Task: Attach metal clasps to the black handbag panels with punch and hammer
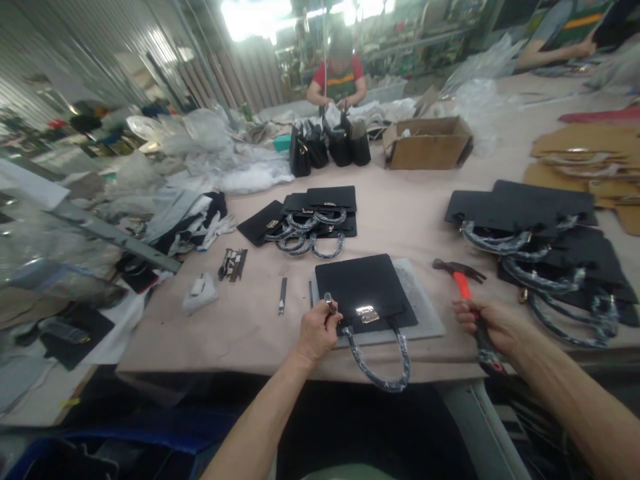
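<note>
A black bag panel (357,283) with a shiny metal clasp (368,314) lies on a pale slab (423,300) in front of me. Its plastic-wrapped handle (383,381) hangs past the table's near edge. At the panel's left corner, my left hand (319,330) is closed around a short metal punch-like tool (329,300), held upright. To the right of the slab, my right hand (493,327) grips a claw hammer (463,285) by its orange and black handle, the head pointing away from me.
Black panels with wrapped handles lie in piles behind (330,200) and at right (540,207). A flat metal tool (283,297) and small metal strips (233,265) lie to the left. Farther back stand black bags (340,143), a cardboard box (427,150) and a co-worker (340,80).
</note>
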The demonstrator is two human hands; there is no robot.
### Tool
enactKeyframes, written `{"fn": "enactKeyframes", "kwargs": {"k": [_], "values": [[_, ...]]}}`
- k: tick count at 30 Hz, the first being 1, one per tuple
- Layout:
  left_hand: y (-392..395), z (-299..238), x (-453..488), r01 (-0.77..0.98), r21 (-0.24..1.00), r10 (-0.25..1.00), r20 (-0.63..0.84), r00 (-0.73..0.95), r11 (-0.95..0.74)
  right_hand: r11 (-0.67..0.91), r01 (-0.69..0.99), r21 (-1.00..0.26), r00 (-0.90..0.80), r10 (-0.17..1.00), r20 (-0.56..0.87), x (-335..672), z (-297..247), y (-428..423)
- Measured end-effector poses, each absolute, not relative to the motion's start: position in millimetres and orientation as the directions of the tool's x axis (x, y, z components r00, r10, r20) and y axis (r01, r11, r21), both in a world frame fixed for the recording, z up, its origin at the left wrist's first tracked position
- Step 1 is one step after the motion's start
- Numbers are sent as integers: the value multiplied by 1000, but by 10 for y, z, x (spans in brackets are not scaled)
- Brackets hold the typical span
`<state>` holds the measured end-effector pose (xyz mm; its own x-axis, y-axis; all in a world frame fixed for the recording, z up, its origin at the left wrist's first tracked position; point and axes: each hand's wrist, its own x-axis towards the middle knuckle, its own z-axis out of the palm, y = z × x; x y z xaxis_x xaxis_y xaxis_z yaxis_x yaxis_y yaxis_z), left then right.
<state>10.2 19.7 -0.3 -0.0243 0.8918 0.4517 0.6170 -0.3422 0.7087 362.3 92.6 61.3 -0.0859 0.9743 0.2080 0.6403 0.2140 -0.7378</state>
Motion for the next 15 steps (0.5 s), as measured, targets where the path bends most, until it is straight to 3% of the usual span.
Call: {"fn": "enactKeyframes", "kwargs": {"k": [3, 4, 6, 9, 12, 15], "values": [[203, 12, 107, 612, 718, 901, 434, -21, -332, -48, 460, -887, -32, 997, -70, 3272, 997, 765], [204, 15, 107, 609, 721, 903, 428, -19, -329, -83, 433, -898, -9, 995, -96, 3156, 1131, 683], [206, 15, 105, 604, 728, 907, 420, -20, -324, 21, 503, -864, -9, 1000, 19, 2941, 1371, 514], [210, -1, 100, 602, 734, 911, 411, -25, -315, 360, 686, -632, -245, 933, 265, 2708, 1582, 334], [214, -13, 99, 610, 732, 915, 403, -29, -303, 550, 736, -395, -508, 834, 215, 2628, 1699, 296], [212, 4, 110, 612, 724, 911, 412, -16, -317, 572, 759, -311, -499, 818, 286, 2627, 1911, 305]]}}
